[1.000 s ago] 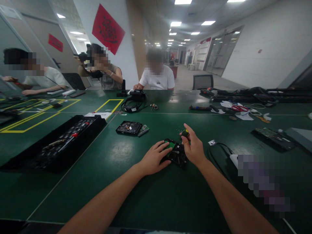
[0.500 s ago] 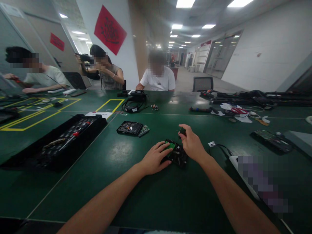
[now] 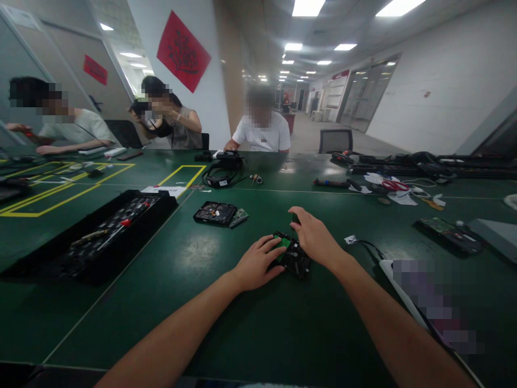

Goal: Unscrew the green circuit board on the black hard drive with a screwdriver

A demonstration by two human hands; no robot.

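Note:
A black hard drive [image 3: 299,258] with a green part on its upper left lies tilted on the green table in front of me. My left hand [image 3: 258,264] rests on its left side, fingers outstretched over the green part and thumb along the near edge. Above the drive's right corner is my right hand [image 3: 317,237], with thumb and index finger curled round a small dark thing that I cannot make out. The palm hides part of the drive. Farther left lie an opened hard drive [image 3: 215,212] and a green circuit board [image 3: 239,217] touching its side.
A long black tray [image 3: 161,207] holding tools stands at left. To the right are a cable with a white tag [image 3: 350,239], a white-edged device [image 3: 398,275] and another dark drive-like unit [image 3: 448,235]. Red-handled scissors [image 3: 395,186] lie farther back. Several people sit across the table.
My right hand has shifted slightly left and its fingers have turned a little. My left hand and the hard drive stay in place. A person across the table has lowered a dark device.

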